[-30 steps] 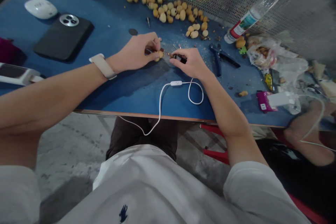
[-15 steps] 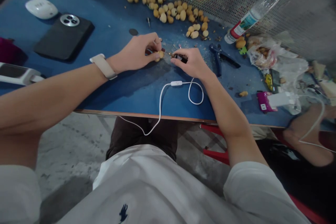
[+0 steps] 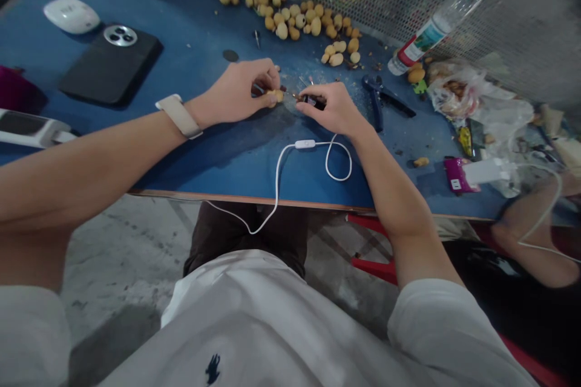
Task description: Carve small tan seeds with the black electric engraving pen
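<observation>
My left hand rests on the blue table and pinches a small tan bead between its fingertips. Opposite it, my right hand is closed around a small dark tool whose thin tip points at the bead. A white cable with an inline switch runs from under my right hand and loops off the table's front edge. My left wrist carries a pale watch strap.
A row of loose tan beads lies along the mesh wall at the back. Blue pliers sit right of my hands. A black phone, white mouse, bottle and plastic bags are about. Another person's arm is at right.
Both hands stay on the bead and tool; my fingers have shifted only slightly, with the left hand nudged a little down.
</observation>
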Tool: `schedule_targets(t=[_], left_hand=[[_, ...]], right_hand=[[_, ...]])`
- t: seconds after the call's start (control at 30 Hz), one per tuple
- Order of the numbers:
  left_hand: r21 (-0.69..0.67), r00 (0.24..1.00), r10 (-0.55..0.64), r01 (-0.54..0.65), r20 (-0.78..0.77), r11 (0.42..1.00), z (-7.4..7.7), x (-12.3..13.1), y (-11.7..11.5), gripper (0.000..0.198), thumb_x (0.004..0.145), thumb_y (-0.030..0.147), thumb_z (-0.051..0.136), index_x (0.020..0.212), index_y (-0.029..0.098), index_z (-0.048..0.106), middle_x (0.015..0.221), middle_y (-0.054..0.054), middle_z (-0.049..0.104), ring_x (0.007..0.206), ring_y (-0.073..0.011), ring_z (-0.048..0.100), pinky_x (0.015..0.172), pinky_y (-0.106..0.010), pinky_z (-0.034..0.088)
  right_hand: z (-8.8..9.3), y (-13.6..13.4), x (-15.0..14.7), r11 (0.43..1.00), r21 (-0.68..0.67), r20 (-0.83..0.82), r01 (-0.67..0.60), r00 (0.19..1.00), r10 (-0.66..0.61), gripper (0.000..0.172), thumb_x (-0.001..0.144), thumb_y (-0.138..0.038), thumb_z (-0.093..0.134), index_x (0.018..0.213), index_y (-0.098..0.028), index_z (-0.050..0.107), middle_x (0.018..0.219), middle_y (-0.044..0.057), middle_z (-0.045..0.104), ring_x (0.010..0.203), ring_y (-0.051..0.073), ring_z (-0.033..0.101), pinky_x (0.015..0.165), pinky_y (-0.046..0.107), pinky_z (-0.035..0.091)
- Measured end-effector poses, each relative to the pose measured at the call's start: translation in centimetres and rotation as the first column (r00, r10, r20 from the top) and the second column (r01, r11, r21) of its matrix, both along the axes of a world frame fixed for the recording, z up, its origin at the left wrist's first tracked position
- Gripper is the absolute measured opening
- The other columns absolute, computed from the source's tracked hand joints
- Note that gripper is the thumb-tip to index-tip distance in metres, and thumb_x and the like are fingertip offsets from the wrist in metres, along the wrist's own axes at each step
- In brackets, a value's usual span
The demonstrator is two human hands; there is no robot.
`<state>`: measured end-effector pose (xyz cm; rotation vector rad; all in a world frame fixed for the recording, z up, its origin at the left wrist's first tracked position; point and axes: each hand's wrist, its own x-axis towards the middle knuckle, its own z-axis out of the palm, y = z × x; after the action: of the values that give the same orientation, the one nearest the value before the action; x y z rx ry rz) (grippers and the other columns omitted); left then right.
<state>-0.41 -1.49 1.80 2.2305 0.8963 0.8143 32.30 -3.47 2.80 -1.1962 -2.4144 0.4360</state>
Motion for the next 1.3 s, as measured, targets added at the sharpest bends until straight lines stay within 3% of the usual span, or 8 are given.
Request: schedule_targets(t=[0.13, 0.27, 0.47, 0.73, 0.83, 1.0, 1.17, 1.3], left_hand=[[0.009, 1.000, 0.004, -0.004, 0.029, 1.000, -0.5, 0.0, 0.4, 0.059, 0.109, 0.095, 0.081, 0.127, 0.039, 0.084, 0.130, -0.005, 0.096, 0.135, -0.0404, 0.088, 0.117, -0.066, 0.074], [-0.001, 1.000, -0.003, 0.003, -0.009, 1.000, -0.5, -0.1, 0.5, 0.068, 0.113, 0.103, 0.074, 0.136, 0.040, 0.084, 0.122, -0.001, 0.098, 0.134, -0.0343, 0.082, 0.126, -0.064, 0.070], [0.030, 1.000, 0.018, -0.018, -0.001, 0.999, 0.0, 0.0, 0.3, 0.079, 0.110, 0.111, 0.073, 0.124, 0.033, 0.082, 0.136, -0.005, 0.096, 0.121, -0.0283, 0.083, 0.119, -0.062, 0.074], [-0.051, 1.000, -0.013, 0.014, 0.008, 0.999, -0.4, -0.2, 0.5, 0.067, 0.110, 0.099, 0.079, 0.142, 0.041, 0.084, 0.140, 0.001, 0.097, 0.139, -0.0329, 0.080, 0.130, -0.064, 0.065], [-0.070, 0.999, -0.037, 0.039, 0.020, 0.997, -0.5, -0.2, 0.5, 0.074, 0.111, 0.103, 0.075, 0.150, 0.041, 0.083, 0.123, 0.002, 0.097, 0.148, -0.0343, 0.077, 0.135, -0.064, 0.062], [-0.022, 0.997, -0.038, 0.039, 0.061, 0.999, -0.6, 0.0, 0.5, 0.070, 0.109, 0.107, 0.077, 0.131, 0.041, 0.083, 0.125, 0.000, 0.096, 0.131, -0.0318, 0.079, 0.123, -0.063, 0.069], [-0.112, 0.997, -0.064, 0.067, 0.033, 0.991, -1.4, -0.2, 0.9, 0.088, 0.105, 0.116, 0.065, 0.155, 0.046, 0.083, 0.123, 0.003, 0.097, 0.159, -0.0400, 0.065, 0.140, -0.071, 0.051], [-0.115, 0.997, -0.063, 0.059, -0.035, 0.992, -1.7, -0.4, 1.2, 0.089, 0.109, 0.115, 0.058, 0.160, 0.045, 0.080, 0.126, 0.003, 0.097, 0.166, -0.0390, 0.061, 0.142, -0.071, 0.049]], right_hand=[[-0.2, 0.1, 0.0, 1.000, 0.005, -0.006, -0.015, 1.000, 0.015, 0.057, 0.121, -0.082, 0.071, 0.122, -0.028, 0.090, 0.096, 0.009, 0.080, 0.089, 0.030, 0.072, 0.094, 0.052, 0.067], [-0.2, 0.2, 0.0, 0.999, 0.011, -0.017, -0.037, 0.999, 0.037, 0.060, 0.121, -0.083, 0.071, 0.124, -0.027, 0.090, 0.096, 0.009, 0.081, 0.090, 0.030, 0.073, 0.094, 0.051, 0.067], [0.0, 0.1, 0.0, 1.000, 0.001, 0.001, -0.009, 1.000, 0.009, 0.056, 0.120, -0.081, 0.074, 0.120, -0.028, 0.090, 0.097, 0.010, 0.081, 0.091, 0.032, 0.073, 0.095, 0.053, 0.066], [0.0, 0.0, -0.1, 1.000, -0.027, 0.013, -0.012, 1.000, 0.012, 0.059, 0.121, -0.081, 0.071, 0.130, -0.027, 0.091, 0.103, 0.011, 0.082, 0.094, 0.033, 0.074, 0.094, 0.053, 0.066], [0.0, 0.0, -0.1, 1.000, -0.023, 0.009, -0.005, 1.000, 0.005, 0.057, 0.121, -0.081, 0.072, 0.128, -0.027, 0.091, 0.102, 0.011, 0.081, 0.093, 0.032, 0.074, 0.094, 0.053, 0.066], [-0.1, 0.1, 0.0, 1.000, -0.016, 0.010, 0.004, 1.000, -0.004, 0.054, 0.122, -0.078, 0.072, 0.128, -0.028, 0.090, 0.098, 0.010, 0.081, 0.096, 0.033, 0.076, 0.095, 0.052, 0.068], [-0.2, 0.2, 0.0, 1.000, -0.008, 0.007, 0.001, 1.000, -0.001, 0.053, 0.123, -0.076, 0.071, 0.127, -0.027, 0.090, 0.097, 0.009, 0.081, 0.095, 0.032, 0.076, 0.095, 0.052, 0.068], [0.0, 0.1, 0.1, 1.000, -0.015, 0.007, -0.007, 1.000, 0.007, 0.057, 0.123, -0.081, 0.069, 0.127, -0.029, 0.090, 0.097, 0.010, 0.080, 0.095, 0.033, 0.074, 0.095, 0.052, 0.068]])
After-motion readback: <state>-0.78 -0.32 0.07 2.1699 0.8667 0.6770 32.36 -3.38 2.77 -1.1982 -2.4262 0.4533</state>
